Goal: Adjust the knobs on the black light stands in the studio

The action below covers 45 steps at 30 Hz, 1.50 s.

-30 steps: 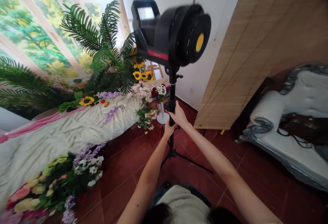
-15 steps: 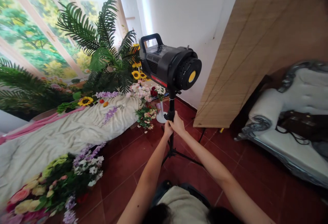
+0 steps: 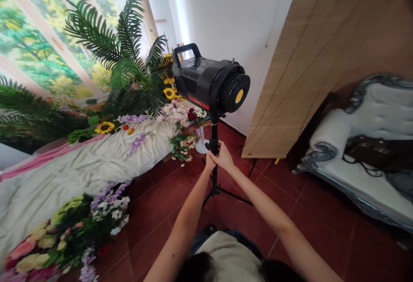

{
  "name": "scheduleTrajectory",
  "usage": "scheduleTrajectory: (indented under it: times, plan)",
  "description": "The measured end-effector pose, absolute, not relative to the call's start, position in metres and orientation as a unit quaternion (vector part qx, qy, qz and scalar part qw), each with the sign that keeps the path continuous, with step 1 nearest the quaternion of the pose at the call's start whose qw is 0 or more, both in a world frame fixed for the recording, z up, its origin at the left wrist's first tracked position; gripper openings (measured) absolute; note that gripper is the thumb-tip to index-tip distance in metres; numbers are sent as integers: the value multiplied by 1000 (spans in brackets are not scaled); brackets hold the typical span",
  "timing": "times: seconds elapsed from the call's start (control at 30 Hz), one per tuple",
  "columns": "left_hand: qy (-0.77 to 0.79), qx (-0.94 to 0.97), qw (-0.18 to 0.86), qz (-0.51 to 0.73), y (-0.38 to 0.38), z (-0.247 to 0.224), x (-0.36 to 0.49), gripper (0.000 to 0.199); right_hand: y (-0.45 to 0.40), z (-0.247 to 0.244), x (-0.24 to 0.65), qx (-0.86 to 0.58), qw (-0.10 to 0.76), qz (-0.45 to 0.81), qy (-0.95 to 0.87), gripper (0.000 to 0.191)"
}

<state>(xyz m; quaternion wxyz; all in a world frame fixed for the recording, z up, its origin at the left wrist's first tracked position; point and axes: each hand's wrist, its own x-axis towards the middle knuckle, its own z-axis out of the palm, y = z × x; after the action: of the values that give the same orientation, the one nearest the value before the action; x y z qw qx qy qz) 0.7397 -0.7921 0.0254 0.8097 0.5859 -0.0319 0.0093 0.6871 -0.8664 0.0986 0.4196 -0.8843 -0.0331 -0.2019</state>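
Observation:
A black studio light [image 3: 206,80] with a carry handle and a yellow disc at its front sits on top of a black light stand [image 3: 214,131]. Both my hands are closed at the stand's upper collar, below the lamp. My left hand [image 3: 211,160] grips it from the left, close to a small black knob. Against it, my right hand [image 3: 224,156] wraps the pole from the right, its fingers partly hidden behind. The stand's spread legs [image 3: 216,190] rest on the red tiled floor.
On the left, a cream cloth [image 3: 142,144] lies under artificial flowers, with a bouquet [image 3: 64,234] nearer me. Palm leaves [image 3: 129,37] rise behind. A bamboo blind [image 3: 277,101] hangs right of the light. Farther right is a white sofa [image 3: 377,118] bearing a dark bag [image 3: 371,153].
The view has shifted slightly, so the light and stand appear a little further left. My hands keep their grip on the pole.

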Motion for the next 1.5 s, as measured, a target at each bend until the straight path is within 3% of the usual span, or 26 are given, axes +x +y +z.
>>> scheduleTrajectory:
  times: [0.1, 0.27, 0.43, 0.67, 1.0, 1.13, 1.3, 1.37, 1.5]
  plan:
    - [-78, 613, 786, -1, -792, 33, 735, 32, -880, 88, 674, -862, 451, -223, -66, 61]
    - [-67, 663, 746, 14, -790, 45, 731, 27, -899, 73, 664, -841, 490, -221, -60, 36]
    - [-53, 679, 731, 29, -789, 52, 728, 28, -901, 72, 663, -846, 497, -188, -40, 30]
    - [-53, 685, 725, 33, -790, 52, 727, 32, -894, 63, 655, -868, 458, -189, -1, 33]
    - [-26, 682, 730, 25, -791, 51, 727, 33, -885, 58, 646, -821, 526, -198, 98, 45]
    - [-25, 680, 732, 13, -791, 50, 728, 33, -886, 59, 664, -748, 620, -180, 150, 42]
    - [-29, 686, 726, 38, -791, 53, 728, 30, -888, 57, 682, -601, 762, -1, 241, 14]
    - [-27, 684, 728, 36, -790, 53, 728, 30, -891, 55, 679, -611, 756, -7, 235, 14]
    - [-45, 697, 715, 31, -790, 50, 729, 30, -896, 57, 661, -731, 634, -199, 155, 27]
